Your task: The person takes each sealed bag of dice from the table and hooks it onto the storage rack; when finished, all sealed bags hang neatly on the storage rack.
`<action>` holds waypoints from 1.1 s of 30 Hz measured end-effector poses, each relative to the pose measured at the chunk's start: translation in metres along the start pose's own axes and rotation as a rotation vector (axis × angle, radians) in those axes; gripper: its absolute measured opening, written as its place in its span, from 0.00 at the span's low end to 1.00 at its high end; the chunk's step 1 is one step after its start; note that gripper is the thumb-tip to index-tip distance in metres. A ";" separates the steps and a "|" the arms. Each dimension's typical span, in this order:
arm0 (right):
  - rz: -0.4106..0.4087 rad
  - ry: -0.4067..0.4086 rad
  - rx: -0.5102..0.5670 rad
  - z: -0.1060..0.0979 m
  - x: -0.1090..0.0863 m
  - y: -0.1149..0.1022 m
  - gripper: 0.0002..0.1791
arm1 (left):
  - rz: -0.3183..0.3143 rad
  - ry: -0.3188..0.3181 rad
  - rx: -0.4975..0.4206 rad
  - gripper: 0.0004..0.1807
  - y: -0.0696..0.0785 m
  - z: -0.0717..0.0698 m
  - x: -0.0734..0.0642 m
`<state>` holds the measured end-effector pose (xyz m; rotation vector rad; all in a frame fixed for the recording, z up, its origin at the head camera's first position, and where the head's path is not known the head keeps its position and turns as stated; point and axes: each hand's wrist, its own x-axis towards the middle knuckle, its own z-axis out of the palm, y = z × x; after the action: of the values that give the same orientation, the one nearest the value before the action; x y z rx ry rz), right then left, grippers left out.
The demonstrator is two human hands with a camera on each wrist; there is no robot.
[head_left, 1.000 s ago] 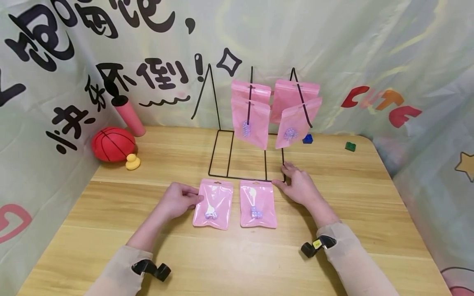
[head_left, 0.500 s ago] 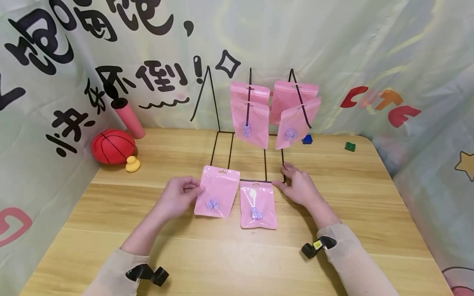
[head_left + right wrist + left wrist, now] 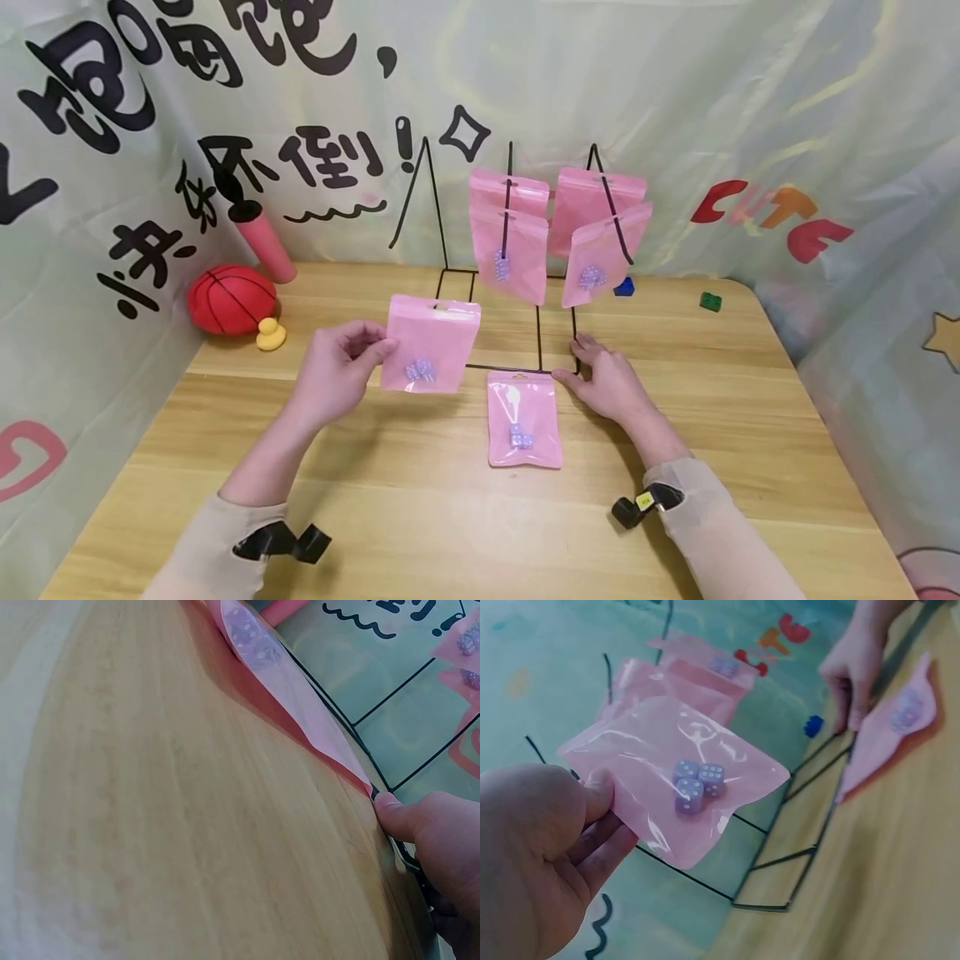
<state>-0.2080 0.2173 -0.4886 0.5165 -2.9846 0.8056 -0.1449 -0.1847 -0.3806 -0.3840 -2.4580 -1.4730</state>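
Observation:
My left hand pinches the left edge of a pink zip bag, thumb in front, and holds it above the table before the rack. Several pale purple dice show through its clear side in the left wrist view. My right hand holds the front right corner of a black wire rack, with thumb and fingers about the wire. Flat on the table before the rack lies a second pink bag with dice inside. Pink bags hang from the rack's middle and right hooks.
The rack's left hook bears no bag. At the left stand a red ball, a yellow toy duck and a pink cylinder. A blue block and a green block lie at the back right.
My left hand has picked the left bag up off the table and raised it toward the rack. The right hand stays at the rack's corner.

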 end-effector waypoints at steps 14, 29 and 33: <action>0.024 -0.005 0.008 -0.001 -0.001 0.000 0.41 | 0.041 0.173 -0.054 0.05 0.016 -0.030 0.028; 0.010 0.004 0.003 -0.002 0.002 0.000 0.41 | -0.037 0.200 -0.109 0.07 0.009 -0.035 0.046; 0.004 0.002 0.001 -0.001 0.001 -0.001 0.41 | -0.064 0.187 -0.109 0.09 0.003 -0.031 0.052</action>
<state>-0.2085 0.2170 -0.4877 0.5102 -2.9840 0.8077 -0.1903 -0.2058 -0.3466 -0.1800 -2.2706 -1.5960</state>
